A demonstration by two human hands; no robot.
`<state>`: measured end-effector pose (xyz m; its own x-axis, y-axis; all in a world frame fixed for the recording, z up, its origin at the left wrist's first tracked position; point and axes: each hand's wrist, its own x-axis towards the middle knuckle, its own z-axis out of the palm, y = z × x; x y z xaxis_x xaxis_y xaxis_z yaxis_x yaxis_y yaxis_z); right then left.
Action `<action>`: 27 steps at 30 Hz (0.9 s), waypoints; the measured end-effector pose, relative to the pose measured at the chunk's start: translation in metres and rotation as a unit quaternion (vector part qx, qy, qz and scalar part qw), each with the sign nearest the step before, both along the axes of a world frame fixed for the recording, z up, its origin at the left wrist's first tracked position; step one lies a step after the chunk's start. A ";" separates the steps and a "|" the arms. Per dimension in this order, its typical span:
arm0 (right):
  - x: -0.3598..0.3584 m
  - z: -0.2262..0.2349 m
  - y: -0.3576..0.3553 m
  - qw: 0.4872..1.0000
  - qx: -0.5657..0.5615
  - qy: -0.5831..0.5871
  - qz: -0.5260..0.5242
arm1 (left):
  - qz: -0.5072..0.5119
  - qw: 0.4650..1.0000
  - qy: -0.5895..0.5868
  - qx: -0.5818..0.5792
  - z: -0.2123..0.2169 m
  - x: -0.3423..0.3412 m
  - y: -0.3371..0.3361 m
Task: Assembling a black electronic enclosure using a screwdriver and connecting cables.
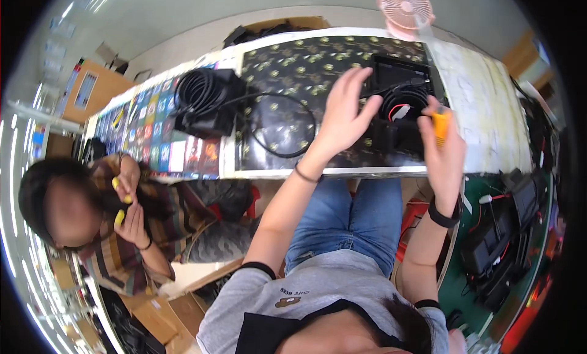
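On the patterned black mat lies an open black case (pixel 402 65) with a coiled black cable (pixel 397 97) in it. A white connector (pixel 401 113) with a thin red wire shows at the coil's middle. My left hand (pixel 347 114) is at the case's left side, thumb and fingers spread; whether it touches the cable I cannot tell. In my right hand (pixel 443 147), over the case's right edge, is an orange-yellow object (pixel 439 126), perhaps a tool handle. My fingers are closed round it and hide its lower part.
A second black cable coil (pixel 199 92) rests on a black box (pixel 227 103) to the left. A pink fan (pixel 406 8) stands at the far edge. Black housings (pixel 498 231) lie on a green surface at right. A co-worker (pixel 131 219) sits at left, holding small yellow pieces.
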<state>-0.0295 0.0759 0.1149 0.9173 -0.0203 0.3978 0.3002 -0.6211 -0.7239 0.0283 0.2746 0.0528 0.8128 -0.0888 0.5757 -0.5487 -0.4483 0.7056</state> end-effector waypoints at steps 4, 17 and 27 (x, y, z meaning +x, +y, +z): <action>0.026 -0.048 -0.030 0.988 0.127 -0.039 -0.081 | -0.029 0.984 0.116 0.130 -0.015 0.012 0.004; 0.022 -0.097 -0.062 0.940 0.321 0.091 -0.067 | -0.109 0.986 -0.050 -0.112 0.016 -0.007 0.000; -0.034 -0.123 -0.029 0.884 0.438 0.020 -0.165 | 0.238 0.935 -0.101 0.241 0.013 -0.028 0.044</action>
<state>-0.0637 0.0474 -0.0077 0.8173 -0.5726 0.0647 0.1710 0.1337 -0.9762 0.0007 0.3184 0.0655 0.7048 -0.0335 0.7086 -0.3069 -0.9150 0.2620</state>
